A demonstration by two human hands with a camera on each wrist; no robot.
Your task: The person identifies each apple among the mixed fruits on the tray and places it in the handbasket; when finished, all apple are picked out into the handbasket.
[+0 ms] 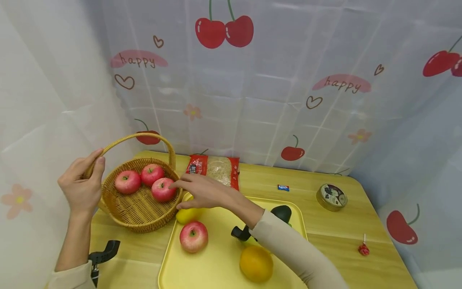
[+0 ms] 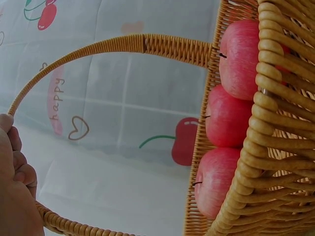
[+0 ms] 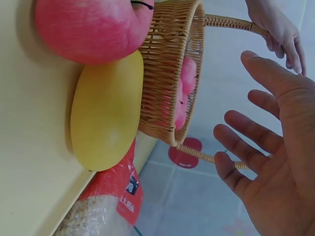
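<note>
My left hand (image 1: 81, 186) grips the arched handle of a wicker basket (image 1: 138, 214), seen also in the left wrist view. Inside the basket lie three red apples (image 1: 128, 182). My right hand (image 1: 205, 192) is over the basket's right rim, beside the nearest apple in the head view. The right wrist view shows that hand (image 3: 280, 167) with spread, loosely bent fingers and nothing held. Below it, a yellow mango (image 3: 106, 113) and another apple (image 1: 193, 237) lie on a yellow tray (image 1: 216, 267). My forearm partly hides the tray.
An orange-yellow round fruit (image 1: 256, 264) and a dark green fruit or vegetable (image 1: 281, 213) are on the tray. Behind stands a red-and-clear food packet (image 1: 220, 168). To the right lie a small blue wrapper (image 1: 283, 187), a round tin (image 1: 332, 196) and a lollipop (image 1: 363, 249).
</note>
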